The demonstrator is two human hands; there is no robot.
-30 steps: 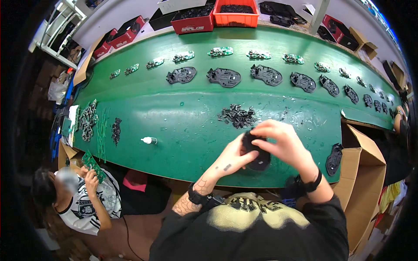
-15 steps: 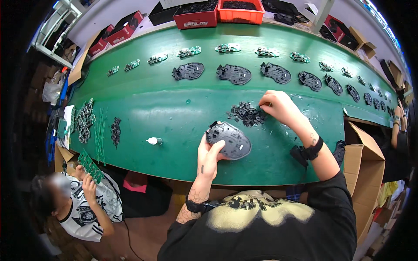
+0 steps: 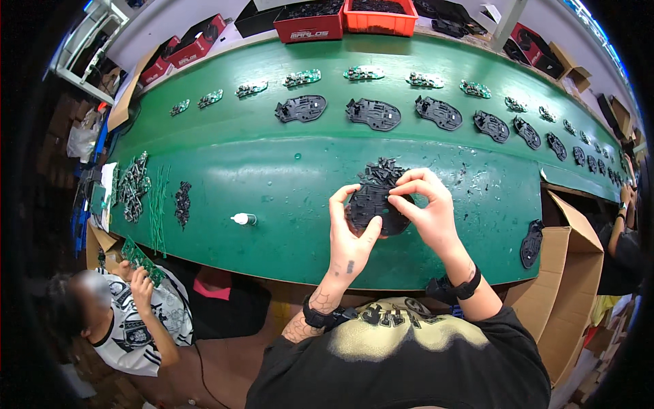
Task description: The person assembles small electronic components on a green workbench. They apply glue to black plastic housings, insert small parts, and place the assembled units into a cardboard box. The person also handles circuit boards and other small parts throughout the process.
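Observation:
My left hand grips a black computer mouse base by its left edge and lower rim, thumb on the near side. Its moulded inner face is turned up. Thumb and index finger of my right hand are pinched together right over the base. Whatever sits between those fingertips is too small to make out. Just beyond the base lies a pile of small black parts, partly hidden by the base and my right fingers.
Rows of mouse bases and circuit boards line the green bench. A small white bottle lies left, near another black heap and green strands. A person at left holds a green board. An open carton stands right.
My right hand has come from the pile back to the mouse base. The base has been turned and moved slightly up and right, nearer the pile. Another mouse base now shows at the right.

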